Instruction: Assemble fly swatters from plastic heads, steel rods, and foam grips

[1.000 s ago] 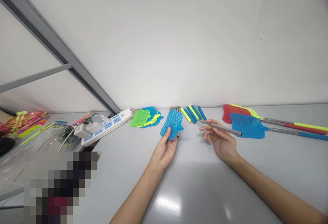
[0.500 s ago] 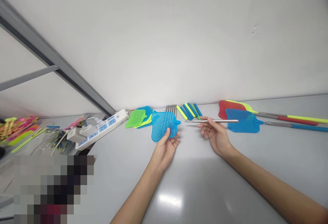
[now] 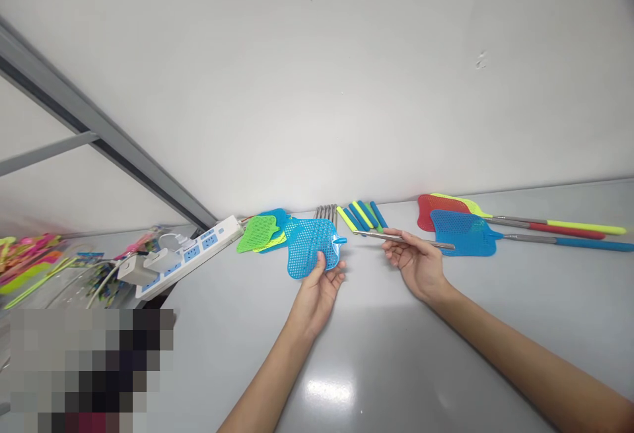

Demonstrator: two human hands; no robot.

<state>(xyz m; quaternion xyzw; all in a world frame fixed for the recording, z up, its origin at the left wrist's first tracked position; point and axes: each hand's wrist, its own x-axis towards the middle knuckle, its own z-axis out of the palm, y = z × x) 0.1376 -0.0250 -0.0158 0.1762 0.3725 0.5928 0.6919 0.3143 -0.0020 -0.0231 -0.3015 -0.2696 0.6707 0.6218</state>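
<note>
Pinched in my left hand (image 3: 319,294) is a blue perforated fly swatter head (image 3: 310,248), its short socket pointing right. My right hand (image 3: 416,258) grips a thin metal rod (image 3: 391,237) between thumb and fingers. The rod's narrow end points left at the socket, and a small gap separates the two. Behind my left hand lie loose swatter heads, a green one (image 3: 258,232) on top of blue and yellow ones. Several metal rods (image 3: 327,212) stand side by side near the wall. Beside them lie several blue, yellow and green handle sleeves (image 3: 364,215).
On the right lie complete fly swatters: a blue one (image 3: 463,233), a red one (image 3: 440,208) and a yellow one. A white power strip (image 3: 198,255) with plugs runs along the left table edge. Beyond it are bagged colourful items (image 3: 34,258). The wall closes off the back.
The rod has tilted, its left end now higher than its right. The swatter head has turned slightly, its socket tipping down a little. The whole view has shifted slightly.
</note>
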